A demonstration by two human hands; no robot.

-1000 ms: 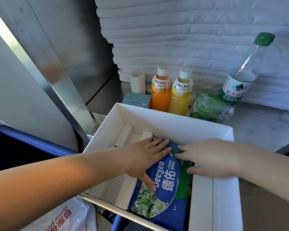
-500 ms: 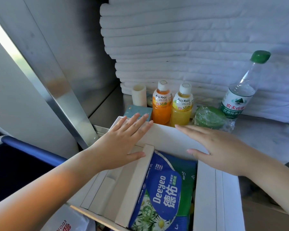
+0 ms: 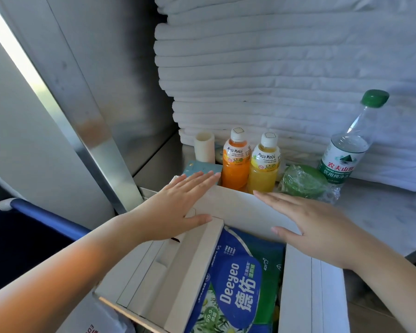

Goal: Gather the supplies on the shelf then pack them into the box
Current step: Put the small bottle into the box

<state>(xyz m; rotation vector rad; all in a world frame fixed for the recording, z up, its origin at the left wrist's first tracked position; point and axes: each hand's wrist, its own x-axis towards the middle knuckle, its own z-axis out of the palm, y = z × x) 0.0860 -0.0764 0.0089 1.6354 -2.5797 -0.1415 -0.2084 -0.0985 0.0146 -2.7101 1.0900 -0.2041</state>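
Since a second ago I have lifted both hands off the blue and green Deeyeo wipes pack (image 3: 238,284) and brought them up toward the far wall of the white cardboard box (image 3: 235,207). My left hand (image 3: 175,207) hovers flat with fingers spread and straight over the far-left corner of the box, fingertips reaching over a small teal carton (image 3: 202,168) on the shelf; it grasps nothing. My right hand (image 3: 315,222) is likewise flat and released, palm down above the far-right part of the box, its fingertips near the far rim.

The wipes pack lies inside the box, in the compartment right of a white cardboard divider (image 3: 197,272); the left compartment shows only folded card inserts.

On the grey metal shelf (image 3: 382,207) beyond the box, left to right, stand a cream cylindrical holder (image 3: 204,146), an orange Mogu Mogu juice bottle (image 3: 235,162), a yellow Mogu Mogu juice bottle (image 3: 264,167) just beside it, a green round item wrapped in clear plastic (image 3: 303,181), and a clear water bottle with a green cap (image 3: 346,150) leaning right. A tall stack of folded white towels (image 3: 286,68) fills the back.
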